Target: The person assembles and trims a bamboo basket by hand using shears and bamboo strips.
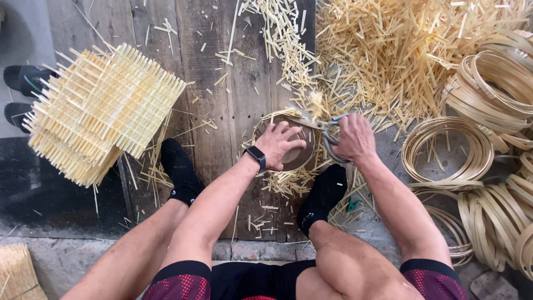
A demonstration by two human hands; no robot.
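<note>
My left hand [279,142], with a dark watch on its wrist, presses flat on a small round woven bamboo piece with a hoop rim [304,161] that lies on the wooden boards. My right hand [354,138] grips the grey handles of a pair of scissors [325,125], whose blades reach left across the piece's far edge, where strip ends stick out. Cut strip ends hang around the piece's near edge. My feet in black socks rest on either side of the piece.
A stack of flat woven bamboo mats [97,111] lies at the left. A heap of cut bamboo slivers [388,50] fills the top right. Bamboo hoops [447,149] are piled along the right edge. Two dark sandals [22,91] sit at far left.
</note>
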